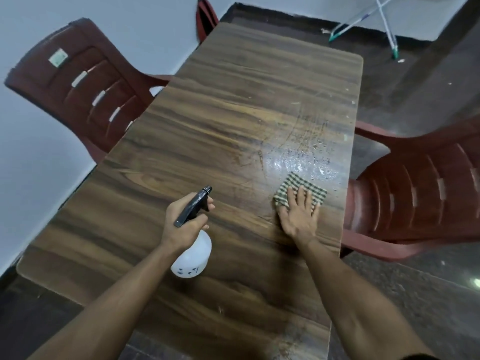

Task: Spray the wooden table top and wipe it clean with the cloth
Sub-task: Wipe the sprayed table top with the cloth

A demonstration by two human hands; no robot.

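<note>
A long rectangular table top (207,120) of dark brown wood-grain laminate with rounded corners fills the middle of the view. Near its right edge a wet, glistening patch of droplets (304,162) shines on the surface, with faint curved smears running up from it. Just below that patch a folded green-and-cream checked cloth (298,187) lies flat on the wood. A few small pale specks dot the right-hand side further up, and a dull smudge marks the near end.
</note>
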